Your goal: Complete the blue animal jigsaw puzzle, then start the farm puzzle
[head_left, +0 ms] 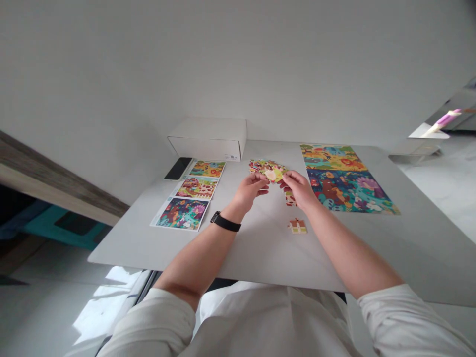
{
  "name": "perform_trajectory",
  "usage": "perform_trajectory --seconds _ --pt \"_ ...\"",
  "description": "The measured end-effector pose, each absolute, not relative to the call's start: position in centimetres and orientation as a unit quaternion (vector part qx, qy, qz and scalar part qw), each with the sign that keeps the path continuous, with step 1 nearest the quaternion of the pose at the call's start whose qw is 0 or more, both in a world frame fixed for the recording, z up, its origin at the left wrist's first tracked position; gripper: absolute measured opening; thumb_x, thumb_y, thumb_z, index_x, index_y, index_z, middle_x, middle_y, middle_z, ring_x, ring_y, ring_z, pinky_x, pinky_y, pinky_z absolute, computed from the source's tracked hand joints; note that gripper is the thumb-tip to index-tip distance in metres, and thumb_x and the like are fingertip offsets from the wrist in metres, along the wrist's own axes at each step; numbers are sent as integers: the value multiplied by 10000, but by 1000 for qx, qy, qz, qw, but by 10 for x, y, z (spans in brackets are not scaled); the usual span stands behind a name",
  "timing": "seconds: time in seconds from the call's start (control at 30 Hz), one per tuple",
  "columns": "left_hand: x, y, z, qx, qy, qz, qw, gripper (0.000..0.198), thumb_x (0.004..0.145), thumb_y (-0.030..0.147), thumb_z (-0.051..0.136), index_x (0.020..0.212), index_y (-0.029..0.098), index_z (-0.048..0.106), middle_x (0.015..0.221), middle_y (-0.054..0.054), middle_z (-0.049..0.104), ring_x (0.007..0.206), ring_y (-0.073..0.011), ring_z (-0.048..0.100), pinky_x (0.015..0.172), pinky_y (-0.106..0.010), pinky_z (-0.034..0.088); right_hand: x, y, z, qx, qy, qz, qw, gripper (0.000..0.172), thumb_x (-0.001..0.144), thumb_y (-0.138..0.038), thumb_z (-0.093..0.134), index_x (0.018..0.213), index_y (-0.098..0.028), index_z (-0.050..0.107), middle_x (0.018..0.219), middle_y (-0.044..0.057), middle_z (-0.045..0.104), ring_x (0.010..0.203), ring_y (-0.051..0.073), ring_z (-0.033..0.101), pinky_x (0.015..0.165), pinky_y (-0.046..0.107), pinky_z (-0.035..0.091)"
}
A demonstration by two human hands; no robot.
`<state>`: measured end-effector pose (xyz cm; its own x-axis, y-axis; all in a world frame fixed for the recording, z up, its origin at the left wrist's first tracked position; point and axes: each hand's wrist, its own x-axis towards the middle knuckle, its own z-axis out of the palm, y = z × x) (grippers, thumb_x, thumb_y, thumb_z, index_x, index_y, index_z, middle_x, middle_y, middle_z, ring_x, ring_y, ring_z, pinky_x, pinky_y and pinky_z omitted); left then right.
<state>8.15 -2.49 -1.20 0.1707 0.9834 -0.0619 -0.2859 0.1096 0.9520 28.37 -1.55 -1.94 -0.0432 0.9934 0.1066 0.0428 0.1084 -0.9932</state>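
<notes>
Between my two hands is a yellow-green puzzle piece (274, 174), raised over the table. My left hand (251, 190) pinches its left edge, and a black band circles that wrist. On the piece's right edge my right hand (298, 187) has its fingers closed. Behind the held piece lies a group of joined or overlapping puzzle pieces (256, 165), partly hidden by it. A red and white piece (290, 199) shows beside my right hand, partly covered. Nearer to me lies a loose brown and yellow-green piece (298, 226).
A printed picture sheet (180, 214) with three scenes lies on the left, beside a dark phone (179, 168). A white box (210, 139) stands against the wall. Two finished-looking puzzle pictures (349, 183) lie on the right of the white table (256, 253).
</notes>
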Motion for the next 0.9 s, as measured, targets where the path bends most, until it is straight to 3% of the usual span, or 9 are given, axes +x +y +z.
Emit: perform_trajectory --seconds 0.23,0.43,0.67,0.9 --pt "78 -22 -14 435 399 509 627 314 786 360 880 930 212 643 971 -17 715 786 -114 665 775 -279 581 285 -9 -29 -491 -560 448 494 538 755 -726 783 1021 -277 654 867 10 722 790 192 697 665 301 524" --pt "79 -19 -20 441 396 509 625 316 807 383 892 919 203 657 882 -1 695 755 -106 662 748 -256 577 286 -9 -32 -474 -549 466 507 501 779 -635 806 1105 -275 684 826 -14 712 758 177 691 639 278 505" --pt "80 -14 -27 455 405 502 614 350 830 451 895 909 186 680 900 -21 718 814 -128 693 784 -267 576 286 -11 -35 -467 -601 466 450 452 803 -595 814 1086 -248 755 839 9 768 758 180 695 667 285 514" --pt "78 -12 -29 459 389 506 618 317 853 437 866 943 180 704 916 -23 721 826 -146 704 818 -300 581 282 -14 -34 -477 -619 483 395 352 790 -538 796 966 -235 763 757 -7 723 657 160 592 596 276 414"
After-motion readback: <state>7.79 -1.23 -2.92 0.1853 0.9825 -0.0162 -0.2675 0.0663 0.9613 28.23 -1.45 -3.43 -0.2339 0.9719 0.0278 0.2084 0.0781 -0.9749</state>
